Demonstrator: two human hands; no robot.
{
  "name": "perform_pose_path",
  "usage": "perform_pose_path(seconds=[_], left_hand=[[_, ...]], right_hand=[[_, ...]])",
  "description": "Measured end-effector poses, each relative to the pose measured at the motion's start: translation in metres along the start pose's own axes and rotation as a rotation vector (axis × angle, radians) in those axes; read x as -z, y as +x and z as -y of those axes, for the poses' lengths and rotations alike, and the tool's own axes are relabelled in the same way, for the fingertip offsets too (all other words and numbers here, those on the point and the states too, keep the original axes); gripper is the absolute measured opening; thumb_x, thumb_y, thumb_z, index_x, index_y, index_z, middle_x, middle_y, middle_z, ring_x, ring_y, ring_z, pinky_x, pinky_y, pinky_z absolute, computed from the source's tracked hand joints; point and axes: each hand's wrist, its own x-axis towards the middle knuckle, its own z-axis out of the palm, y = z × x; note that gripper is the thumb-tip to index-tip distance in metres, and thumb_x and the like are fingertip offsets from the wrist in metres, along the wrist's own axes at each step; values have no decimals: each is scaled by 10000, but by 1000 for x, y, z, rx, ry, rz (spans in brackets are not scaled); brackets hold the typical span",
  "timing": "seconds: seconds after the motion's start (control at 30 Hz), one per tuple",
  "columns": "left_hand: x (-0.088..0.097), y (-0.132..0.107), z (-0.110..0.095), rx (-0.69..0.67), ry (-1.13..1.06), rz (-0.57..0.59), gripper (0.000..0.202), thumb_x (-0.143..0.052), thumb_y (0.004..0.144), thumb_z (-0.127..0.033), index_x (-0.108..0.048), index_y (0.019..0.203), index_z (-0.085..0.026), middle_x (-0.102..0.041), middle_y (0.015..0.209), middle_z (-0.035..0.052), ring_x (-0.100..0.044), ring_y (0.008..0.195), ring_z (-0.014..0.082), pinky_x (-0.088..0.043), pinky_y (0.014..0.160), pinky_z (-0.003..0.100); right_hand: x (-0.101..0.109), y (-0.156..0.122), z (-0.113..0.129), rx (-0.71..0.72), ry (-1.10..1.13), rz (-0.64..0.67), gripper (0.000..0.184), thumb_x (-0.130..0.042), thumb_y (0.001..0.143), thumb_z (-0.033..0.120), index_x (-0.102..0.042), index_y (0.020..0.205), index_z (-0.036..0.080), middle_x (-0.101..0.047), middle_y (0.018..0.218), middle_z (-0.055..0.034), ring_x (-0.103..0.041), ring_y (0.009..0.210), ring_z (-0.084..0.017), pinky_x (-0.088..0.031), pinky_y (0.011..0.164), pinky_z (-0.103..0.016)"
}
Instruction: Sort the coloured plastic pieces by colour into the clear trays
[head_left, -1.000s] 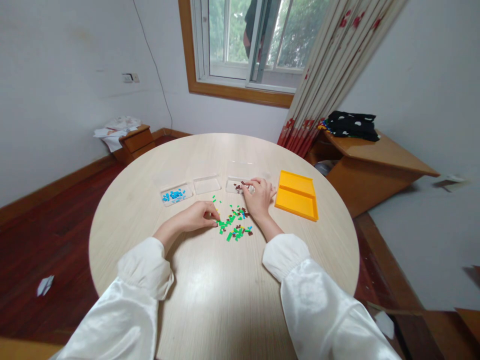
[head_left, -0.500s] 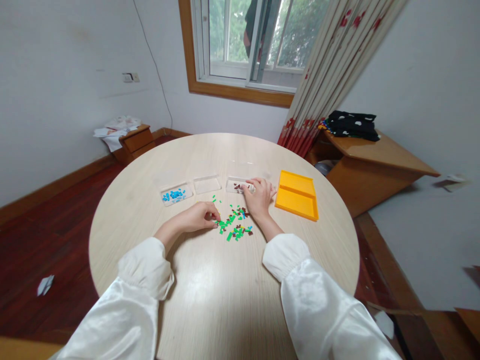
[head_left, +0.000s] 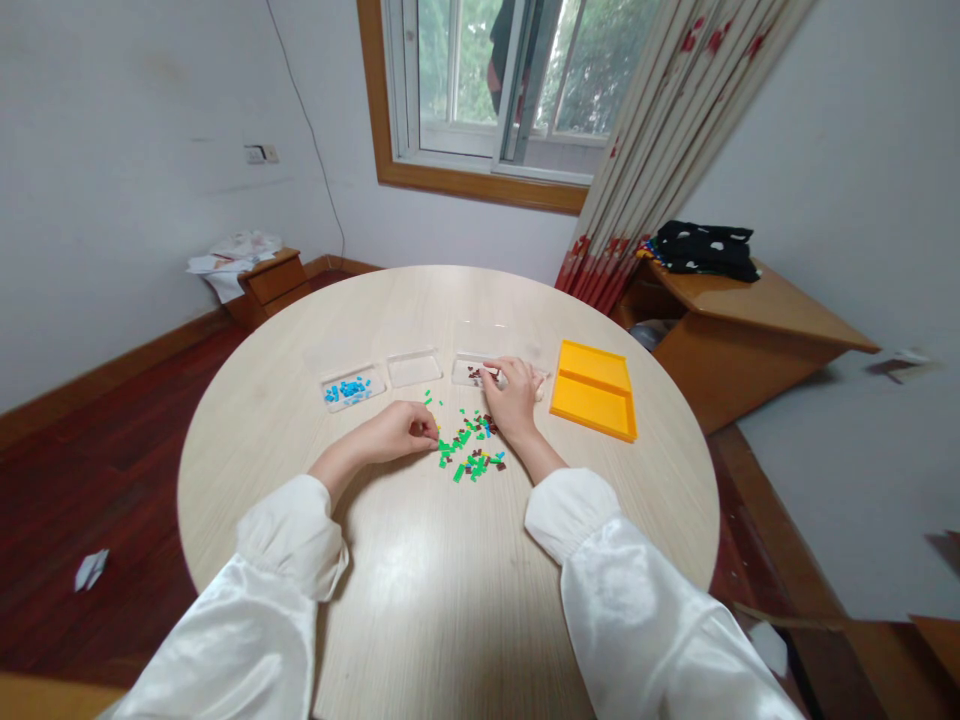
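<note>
A loose pile of small building bricks (head_left: 456,447), mostly green with brown, yellow and blue among them, lies mid-table. At its left edge is my left hand (head_left: 397,428), thumb and fingertips pinched together; whatever they hold is hidden. My right hand (head_left: 516,400) reaches past the pile to a shallow clear box (head_left: 461,370) with dark brown bricks (head_left: 474,374) in it. Its thumb and index finger are bent close together over the box's near right part, and anything between them is too small to make out. The hand covers part of that box.
To the left stand another clear box (head_left: 381,383) of blue bricks and a clear box (head_left: 415,368) without visible bricks. A yellow two-part tray (head_left: 596,383) lies right of my right hand. A wooden cabinet (head_left: 757,320) with dark cloth (head_left: 705,250) stands beyond the round table (head_left: 435,590).
My right hand's fingers have shifted slightly left over the brown bricks and changed their bend. My left hand stays at the pile's edge, pulled slightly up and left.
</note>
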Motion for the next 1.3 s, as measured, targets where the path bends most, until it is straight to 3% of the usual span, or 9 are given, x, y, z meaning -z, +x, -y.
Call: perform_pose_path(seconds=[0.2,0.3,0.4,0.87,1.3], left_hand=[[1,5,4,89,-155,-199,118,-613,683,-251,-627,702,-136,-646,641,33,-568,593,127,-420,569,236],[2,9,6,95,-212,-339,142,-628,663,-277,-612,702,-141,-650,653,34,-582,602,134,-438,589,249],[3,11,6,90,-249,-416,180,-628,659,-315,-609,710,-143,-654,671,33,-588,608,139,-451,606,261],[-2,14,6,104,-362,-397,185,-588,682,-284,-629,773,-129,-688,721,58,-642,663,178,-503,662,310],[-4,13,2,93,-353,-352,210,-592,710,-285,-656,820,-118,-706,772,71,-634,655,164,-519,655,302]], right_hand=[[-1,-8,14,166,254,283,119,-550,807,181,-666,825,198,-678,729,-6,-600,700,-152,-399,769,-313],[-1,-13,25,252,286,424,113,-564,806,179,-675,815,198,-688,727,-4,-602,683,-140,-402,764,-304],[1,-16,32,313,272,480,103,-578,813,200,-681,818,199,-692,739,-8,-594,708,-142,-392,765,-305],[5,-14,36,362,186,442,117,-598,827,299,-673,805,211,-678,727,2,-574,730,-146,-366,773,-310],[6,-14,37,411,153,432,90,-564,805,219,-640,759,207,-677,720,6,-576,728,-148,-350,791,-321]])
